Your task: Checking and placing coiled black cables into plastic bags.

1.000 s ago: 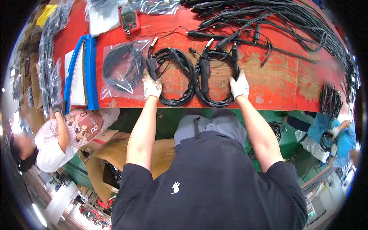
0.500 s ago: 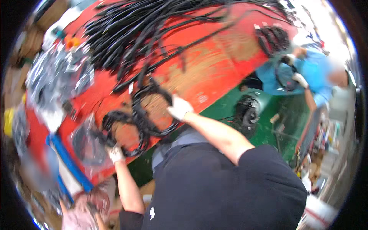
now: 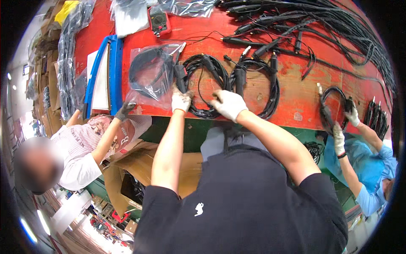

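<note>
Two coils of black cable with plug-like ends lie side by side on the red table. My left hand (image 3: 181, 100), in a white glove, closes on the near left side of the left coiled cable (image 3: 205, 63), below a thick black handle piece (image 3: 180, 75). My right hand (image 3: 229, 105), gloved the same way, bends its fingers over the near right side of that same coil; its fingertips are partly hidden. Just beyond my right hand rests the right coiled cable (image 3: 275, 89), its strands loosely looped. A clear plastic bag (image 3: 158, 91) with another coil lies to the left.
A co-worker's dark-gloved hand (image 3: 124, 111) touches the bag's near edge. At right, another person's white-gloved hands (image 3: 339, 139) hold a coiled cable (image 3: 325, 114). A blue frame (image 3: 115, 76), a red-edged meter (image 3: 158, 21) and a long cable pile (image 3: 338, 25) occupy the table.
My view has turned, so the table now runs nearly level. My right hand has left the right coil's outer side and come to the left coil. My left hand stays at the left coil.
</note>
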Available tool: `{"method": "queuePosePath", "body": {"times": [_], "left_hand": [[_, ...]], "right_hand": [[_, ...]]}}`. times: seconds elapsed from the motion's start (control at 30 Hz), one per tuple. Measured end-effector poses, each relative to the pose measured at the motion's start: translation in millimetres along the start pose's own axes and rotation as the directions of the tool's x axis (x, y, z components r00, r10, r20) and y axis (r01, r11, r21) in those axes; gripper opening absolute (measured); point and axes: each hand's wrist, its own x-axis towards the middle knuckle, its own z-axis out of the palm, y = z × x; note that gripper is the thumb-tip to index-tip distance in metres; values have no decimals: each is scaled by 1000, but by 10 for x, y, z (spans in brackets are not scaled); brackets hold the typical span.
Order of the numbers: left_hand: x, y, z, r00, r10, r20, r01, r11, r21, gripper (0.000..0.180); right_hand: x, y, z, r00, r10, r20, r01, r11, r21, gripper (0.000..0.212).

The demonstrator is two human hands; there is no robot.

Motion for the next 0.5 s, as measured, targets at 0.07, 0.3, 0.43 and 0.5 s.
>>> {"method": "queuePosePath", "body": {"times": [0.07,0.3,0.43,0.5], "left_hand": [[-158,398,159,992,-44,-120,92,896,435,96],[-336,148,75,957,258,-131,-164,855,491,93],[-431,339,-37,795,607,-17,-499,669,551,69],[-302,498,-132,554,829,75,-789,495,363,61]], "right_hand": [[253,-10,183,995,38,88,-12,959,-282,42],[722,-342,583,945,81,317,126,804,-581,25],[688,-317,538,988,-127,89,150,925,-349,21],[646,-527,287,988,-51,143,89,958,-271,24]]}}
